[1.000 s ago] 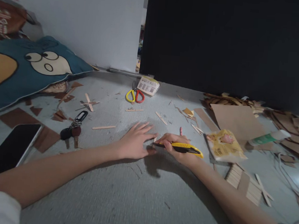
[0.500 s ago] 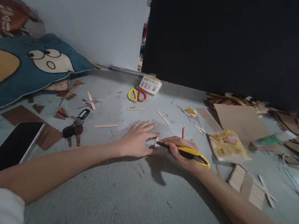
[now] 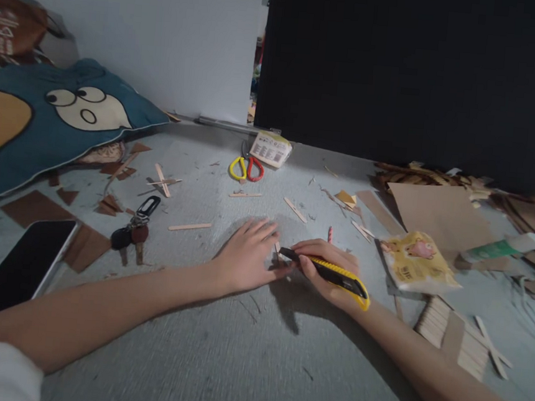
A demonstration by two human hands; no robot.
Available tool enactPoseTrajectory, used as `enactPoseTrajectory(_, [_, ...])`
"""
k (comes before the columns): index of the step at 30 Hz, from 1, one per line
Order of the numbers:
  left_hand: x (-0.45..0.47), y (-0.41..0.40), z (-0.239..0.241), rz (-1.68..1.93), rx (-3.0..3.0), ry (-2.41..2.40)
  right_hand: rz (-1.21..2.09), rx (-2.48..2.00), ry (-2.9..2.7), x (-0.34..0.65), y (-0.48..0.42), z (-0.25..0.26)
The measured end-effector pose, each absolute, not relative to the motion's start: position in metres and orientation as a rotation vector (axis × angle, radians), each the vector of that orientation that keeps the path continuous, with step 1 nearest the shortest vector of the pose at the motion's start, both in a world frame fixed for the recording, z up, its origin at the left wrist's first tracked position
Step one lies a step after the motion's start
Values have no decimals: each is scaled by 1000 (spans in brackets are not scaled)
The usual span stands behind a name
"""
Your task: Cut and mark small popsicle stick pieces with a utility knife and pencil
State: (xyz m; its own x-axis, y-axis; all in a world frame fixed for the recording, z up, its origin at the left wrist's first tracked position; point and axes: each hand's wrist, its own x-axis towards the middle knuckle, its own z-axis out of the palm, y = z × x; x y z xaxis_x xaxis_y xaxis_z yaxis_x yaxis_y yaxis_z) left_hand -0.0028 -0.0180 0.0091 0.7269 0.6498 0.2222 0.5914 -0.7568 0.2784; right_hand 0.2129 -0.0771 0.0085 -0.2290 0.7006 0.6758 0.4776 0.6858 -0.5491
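My left hand rests low on the grey tabletop, holding a short wooden craft stick piece between thumb and forefinger. My right hand is closed around a yellow and black utility knife. The knife's dark tip meets the stick piece close to the left fingertips, and the two hands nearly touch. Part of the stick is hidden by the fingers. Beyond the right hand lies a small red-and-white striped piece. Loose craft sticks are scattered past the left hand.
Scissors lie ahead beside a small packet. At left are keys, a phone and a blue cushion. On the right are a yellow packet, bundled sticks, a glue tube and cardboard.
The knife has tilted slightly, its handle end lower and a little to the left. My left thumb has stretched further right and the stick piece has turned at an angle.
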Motion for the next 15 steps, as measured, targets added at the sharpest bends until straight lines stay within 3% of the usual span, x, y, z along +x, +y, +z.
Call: enactPoseTrajectory(15, [-2,-17,9,466,2680,992,239,-975,-1864,214,-78,2])
